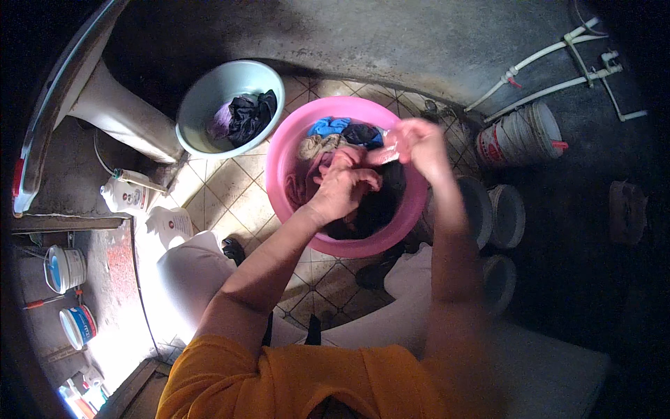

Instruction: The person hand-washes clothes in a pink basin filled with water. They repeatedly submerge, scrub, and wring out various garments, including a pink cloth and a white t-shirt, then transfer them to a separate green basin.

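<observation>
A round pink plastic tub (282,209) stands on the tiled floor before me, with wet-looking clothes in it. Over its middle, my left hand (343,191) grips a pink cloth (349,156). My right hand (421,144), blurred, holds the far part of that cloth above the tub's right rim, and the cloth stretches between both hands. Below and behind them lie a blue cloth (328,125), a beige cloth (320,145) and a dark cloth with blue (362,134). The near right part of the tub is dark, so its contents are hard to tell.
A pale green basin (188,125) holding black cloth (246,118) and purple cloth (221,121) stands at the back left, beside a sink pedestal (123,112). White jugs (128,195) are at left. Buckets (515,136) and white pipes (544,50) line the right side.
</observation>
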A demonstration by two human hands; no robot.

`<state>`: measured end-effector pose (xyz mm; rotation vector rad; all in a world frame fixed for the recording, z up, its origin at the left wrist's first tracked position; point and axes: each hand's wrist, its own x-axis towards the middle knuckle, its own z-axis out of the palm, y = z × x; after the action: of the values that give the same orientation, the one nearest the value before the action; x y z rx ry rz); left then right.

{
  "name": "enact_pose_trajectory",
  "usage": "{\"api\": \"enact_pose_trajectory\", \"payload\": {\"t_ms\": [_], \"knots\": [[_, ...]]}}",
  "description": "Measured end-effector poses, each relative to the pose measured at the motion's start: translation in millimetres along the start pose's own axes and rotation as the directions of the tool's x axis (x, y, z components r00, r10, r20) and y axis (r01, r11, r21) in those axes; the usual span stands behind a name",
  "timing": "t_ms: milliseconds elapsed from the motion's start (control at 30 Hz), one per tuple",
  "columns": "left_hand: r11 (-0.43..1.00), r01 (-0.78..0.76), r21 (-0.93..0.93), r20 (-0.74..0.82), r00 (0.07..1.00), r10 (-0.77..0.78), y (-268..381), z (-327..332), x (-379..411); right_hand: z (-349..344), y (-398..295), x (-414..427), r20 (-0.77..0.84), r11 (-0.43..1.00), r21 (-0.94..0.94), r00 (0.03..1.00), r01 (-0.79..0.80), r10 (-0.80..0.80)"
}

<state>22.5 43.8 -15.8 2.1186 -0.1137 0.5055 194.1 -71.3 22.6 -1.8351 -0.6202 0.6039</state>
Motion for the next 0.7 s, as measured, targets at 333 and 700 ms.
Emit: {"api": "enact_pose_trajectory", "payload": {"t_ms": [333,700], "knots": [[-0.537,0.255,-0.804,0.584,0.504,-0.636,-64.3,48.8,-28.5,109.0,65.5,-41.7,-0.170,0.967,0.203,0.978,0.156,-0.121],[-0.577,0.109,-0.809,0.539,0.526,-0.658,-46.4,55.6,-14.1,133.6,70.9,-29.8,-0.481,0.884,-0.467,0.840,-0.005,-0.250]]}}
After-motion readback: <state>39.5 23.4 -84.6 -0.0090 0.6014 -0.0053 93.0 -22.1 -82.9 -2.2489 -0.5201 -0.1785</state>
